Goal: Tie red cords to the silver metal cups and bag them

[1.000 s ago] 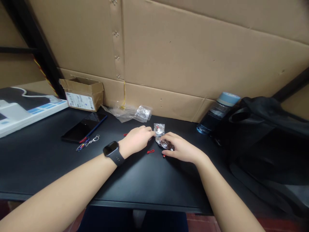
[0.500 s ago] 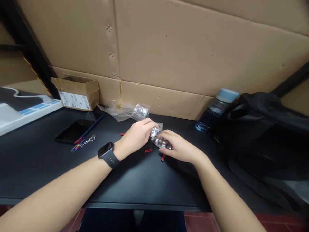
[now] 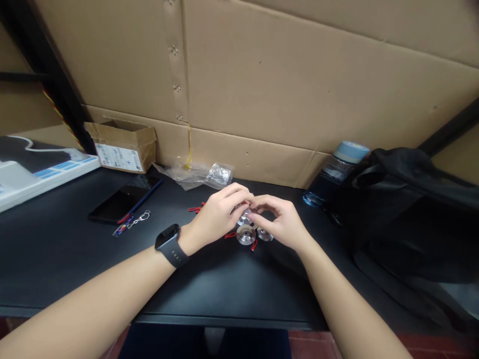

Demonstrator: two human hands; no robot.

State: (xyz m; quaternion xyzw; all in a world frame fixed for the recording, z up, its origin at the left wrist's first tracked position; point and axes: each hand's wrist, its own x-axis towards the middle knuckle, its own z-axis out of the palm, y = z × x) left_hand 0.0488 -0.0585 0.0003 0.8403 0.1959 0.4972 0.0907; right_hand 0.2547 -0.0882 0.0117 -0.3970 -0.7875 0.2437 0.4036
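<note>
My left hand (image 3: 228, 207), with a dark watch (image 3: 170, 243) on its wrist, is closed at the fingertips on a small shiny finger cymbal (image 3: 245, 218). My right hand (image 3: 280, 217) meets it there, thumb and fingers pinched at the same cymbal; a bit of red cord shows between the fingers. Just below lies a second cymbal (image 3: 246, 235), round with a centre hole. A third cymbal (image 3: 265, 235) is partly under my right hand. Red cord loops (image 3: 229, 235) lie beside them, with another red loop (image 3: 254, 245) nearer the front.
Behind my hands lies clear plastic wrapping (image 3: 190, 174). To the left are a phone (image 3: 127, 197), a keychain (image 3: 130, 223), an open cardboard box (image 3: 123, 149) and a white power strip (image 3: 63, 172). A water bottle (image 3: 335, 172) and a black bag (image 3: 411, 214) stand right.
The clear packet around the cymbals no longer shows at my hands. Two cymbals now lie on the table below my fingers, and my hands have come together over another one.
</note>
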